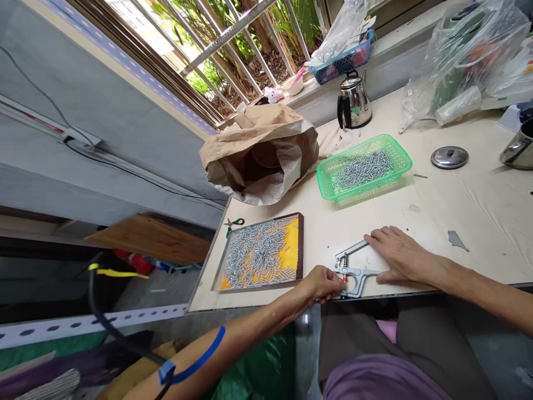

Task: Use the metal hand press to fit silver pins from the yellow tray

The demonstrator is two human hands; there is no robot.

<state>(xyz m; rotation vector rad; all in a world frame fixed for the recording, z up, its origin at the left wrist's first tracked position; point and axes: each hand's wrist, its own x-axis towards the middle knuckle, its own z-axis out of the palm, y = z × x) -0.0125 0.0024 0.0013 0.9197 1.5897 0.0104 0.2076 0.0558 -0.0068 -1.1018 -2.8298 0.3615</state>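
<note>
A grey metal pair of hand press pliers point(357, 282) with a spring lies at the table's front edge, its two handles spread apart. My right hand point(393, 253) spans the handle ends, fingers over the upper one and thumb by the lower one. At the jaw end, my left hand point(327, 283) is closed in a pinch beside a small red part; whatever sits between its fingertips is hidden. Left of it, many small silvery spring-like pieces point(260, 253) lie in a shallow tray point(300, 244) with a yellow bottom. More such pieces fill part of a green plastic basket point(325, 186) further back.
An open brown paper bag point(258, 150) stands behind the tray, with green-handled scissors point(234, 223) close by. A steel kettle point(356, 103), a round metal lid point(449, 157) and plastic bags point(462, 61) occupy the back. A black cable point(120, 333) with blue tape crosses my left forearm.
</note>
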